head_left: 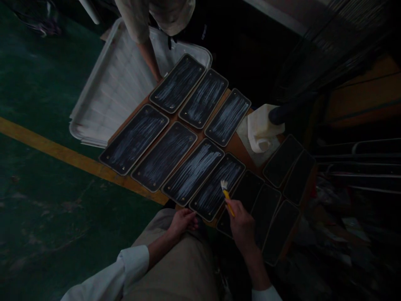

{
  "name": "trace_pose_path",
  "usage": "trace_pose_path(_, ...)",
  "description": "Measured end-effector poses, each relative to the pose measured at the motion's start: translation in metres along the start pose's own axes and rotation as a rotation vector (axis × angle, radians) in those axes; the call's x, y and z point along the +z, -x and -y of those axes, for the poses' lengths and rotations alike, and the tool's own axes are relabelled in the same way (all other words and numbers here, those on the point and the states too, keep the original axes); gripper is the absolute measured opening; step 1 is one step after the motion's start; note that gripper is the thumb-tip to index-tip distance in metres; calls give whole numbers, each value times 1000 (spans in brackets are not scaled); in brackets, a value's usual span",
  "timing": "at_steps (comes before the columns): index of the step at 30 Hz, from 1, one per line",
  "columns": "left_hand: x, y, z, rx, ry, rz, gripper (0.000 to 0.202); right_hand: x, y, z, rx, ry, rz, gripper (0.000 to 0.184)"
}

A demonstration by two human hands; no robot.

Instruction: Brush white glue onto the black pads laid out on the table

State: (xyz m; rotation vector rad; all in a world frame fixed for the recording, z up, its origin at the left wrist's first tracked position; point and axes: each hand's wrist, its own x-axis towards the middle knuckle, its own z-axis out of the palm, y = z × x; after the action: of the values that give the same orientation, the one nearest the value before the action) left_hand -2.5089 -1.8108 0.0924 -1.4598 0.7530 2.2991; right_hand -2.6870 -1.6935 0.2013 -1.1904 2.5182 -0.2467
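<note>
My right hand is closed round a yellow-handled brush. Its white bristles touch the nearest coated black panel, which is streaked with white. My left hand rests on my knee at the near end of that panel, fingers curled; whether it holds anything is hidden. Several more white-streaked black panels lie in two rows on the brown table. Several plain dark panels lie to the right of my right hand.
Another person's arm reaches to the far panels. A large white tray leans at the table's far left. A white jug stands on the right. The green floor has a yellow line. Dark clutter fills the right side.
</note>
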Motion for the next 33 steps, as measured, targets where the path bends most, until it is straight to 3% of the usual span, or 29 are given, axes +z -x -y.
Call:
trace_pose_path(4,1,2,-1,1,46,-10,42,13,67,41,38,-193,104,28)
trace_pose_path(6,2,5,-2,29,41,-17,42,8,82,52,94,-315,139,26)
trace_pose_path(8,3,7,-3,40,8,-28,42,-4,82,48,156,-414,129,24)
trace_pose_path(10,5,9,0,49,-66,-40,44,-20,74,28,190,-443,64,23)
trace_pose_path(14,20,16,23,126,-236,3,46,-52,52,-43,144,-324,-88,22)
trace_pose_path(17,48,21,47,104,-290,67,41,-70,42,-95,81,-210,-166,23)
trace_pose_path(20,83,17,64,81,-262,68,41,-82,37,-130,11,-139,-198,24)
trace_pose_path(23,112,7,74,83,-229,50,45,-88,36,-150,-54,-119,-198,25)
trace_pose_path(26,125,0,82,119,-194,9,48,-88,37,-158,-91,-102,-199,26)
trace_pose_path(33,117,1,87,206,-109,-61,48,-86,37,-159,-103,-91,-218,27)
